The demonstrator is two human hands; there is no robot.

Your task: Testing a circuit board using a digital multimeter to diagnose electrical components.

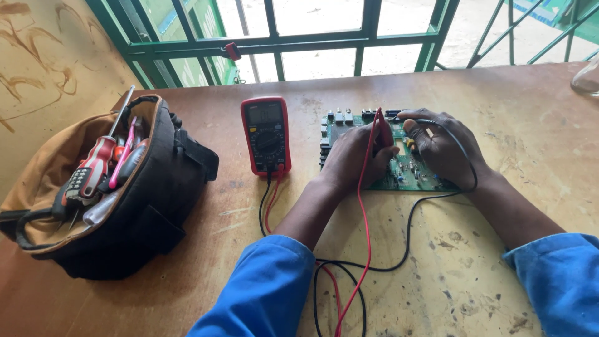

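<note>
Blue sleeves (262, 293) frame the worn table (530, 125); tool bag (106, 187) far left, multimeter (266, 136) beside the green circuit board (405, 178). Left hand (355, 156) pinches the red probe (379, 128), right hand (443, 150) the black probe (405, 120): probing seems underway; steady tips matter.

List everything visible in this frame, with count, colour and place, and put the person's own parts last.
circuit board: one, green, on the table under both hands.
multimeter: one, red with dark face, left of the board, flat on the table.
red probe: one, in the left hand, tip on the board.
black probe: one, under the right hand, its lead looping back over the table.
tool bag: one, black and tan, at the left, open, with screwdrivers inside.
table: one, worn brown wood.
window grille: green bars, behind the table.
glass vessel: one, clear, right edge, partly cut off.
left hand: blue sleeve, holds the red probe.
right hand: blue sleeve, on the board.
</note>
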